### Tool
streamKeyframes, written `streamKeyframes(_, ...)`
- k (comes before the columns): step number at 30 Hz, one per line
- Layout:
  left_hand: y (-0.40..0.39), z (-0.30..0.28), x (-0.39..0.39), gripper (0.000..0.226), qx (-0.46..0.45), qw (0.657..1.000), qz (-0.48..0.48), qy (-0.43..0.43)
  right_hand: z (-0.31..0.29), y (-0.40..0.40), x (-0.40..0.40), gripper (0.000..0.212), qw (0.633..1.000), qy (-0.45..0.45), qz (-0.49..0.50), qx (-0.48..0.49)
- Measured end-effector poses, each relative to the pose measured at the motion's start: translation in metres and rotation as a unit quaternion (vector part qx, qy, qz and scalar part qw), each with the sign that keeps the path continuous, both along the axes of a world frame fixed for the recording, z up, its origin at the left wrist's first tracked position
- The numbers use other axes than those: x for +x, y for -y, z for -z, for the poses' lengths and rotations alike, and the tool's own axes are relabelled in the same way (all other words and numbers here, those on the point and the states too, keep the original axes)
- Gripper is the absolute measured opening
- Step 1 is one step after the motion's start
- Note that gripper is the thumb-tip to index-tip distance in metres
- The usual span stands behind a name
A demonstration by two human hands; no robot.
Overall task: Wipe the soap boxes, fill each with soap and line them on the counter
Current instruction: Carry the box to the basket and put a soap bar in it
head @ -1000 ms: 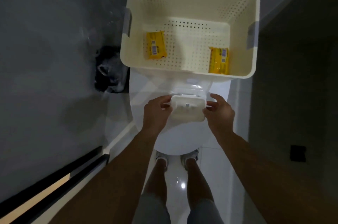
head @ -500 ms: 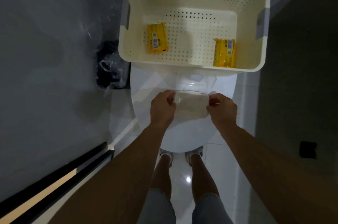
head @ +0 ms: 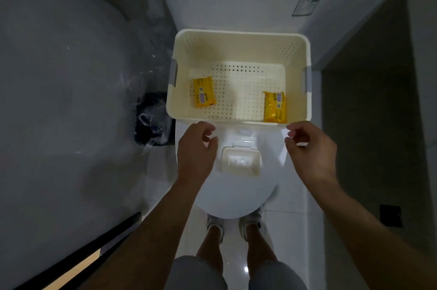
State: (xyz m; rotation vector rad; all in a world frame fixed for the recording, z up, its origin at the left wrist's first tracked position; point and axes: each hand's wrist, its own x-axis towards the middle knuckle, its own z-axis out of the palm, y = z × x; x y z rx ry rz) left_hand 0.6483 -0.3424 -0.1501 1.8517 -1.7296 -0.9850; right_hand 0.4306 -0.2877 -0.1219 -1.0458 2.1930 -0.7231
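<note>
Both hands, left hand and right hand, hang loose and hold nothing beside the soap box. A bump could slide it off the smooth toilet lid.

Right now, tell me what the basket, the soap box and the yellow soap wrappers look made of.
Basket: cream moulded plastic, matte, punched holes. Soap box: white plastic, probably, smooth with a slight sheen. Soap wrappers: glossy printed film or coated paper, crinkled ends; cannot tell which.
</note>
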Motion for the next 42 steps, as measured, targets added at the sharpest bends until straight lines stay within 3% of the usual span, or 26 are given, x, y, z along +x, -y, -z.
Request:
streamKeyframes(5, 0.056, -0.022, -0.022, 0.024, -0.059, 0.997, 0.042, 0.006, -0.017, 0.053, -0.01, 0.022, 0.998, -0.02, -0.049, -0.04)
streamKeyframes(14, 0.128, 0.02, -0.021, 0.037, 0.064, 0.992, -0.006, 0.11, 0.031, 0.141, 0.013, 0.035, 0.991, 0.006, -0.131, 0.037)
streamKeyframes(20, 0.15, 0.053, -0.011, 0.045, 0.134, 0.975, 0.036, 0.176, 0.08, 0.177, 0.038, 0.039, 0.977, 0.066, -0.176, 0.099)
streamKeyframes(23, 0.159, 0.068, -0.009, 0.049, 0.162, 0.97, 0.061, 0.169, 0.099, 0.194, 0.048, 0.041, 0.968, 0.101, -0.189, 0.131)
streamKeyframes(30, 0.169, 0.088, -0.009, 0.057, 0.148, 0.973, 0.091, 0.152, 0.119, 0.225, 0.079, 0.046, 0.943, 0.194, -0.189, 0.193)
streamKeyframes(33, 0.169, 0.092, -0.011, 0.061, 0.14, 0.975, 0.081, 0.154, 0.122, 0.225, 0.085, 0.049, 0.929, 0.278, -0.132, 0.207)
streamKeyframes(36, 0.168, 0.093, -0.01, 0.075, 0.15, 0.973, 0.08, 0.155, 0.121, 0.223, 0.083, 0.05, 0.915, 0.34, -0.07, 0.204)
streamKeyframes(39, 0.169, 0.091, -0.01, 0.092, 0.167, 0.969, 0.09, 0.158, 0.112, 0.221, 0.08, 0.033, 0.91, 0.368, -0.034, 0.19)
streamKeyframes(42, 0.17, 0.086, -0.013, 0.098, 0.188, 0.969, 0.091, 0.13, 0.104, 0.216, 0.076, 0.043, 0.908, 0.38, -0.025, 0.174)
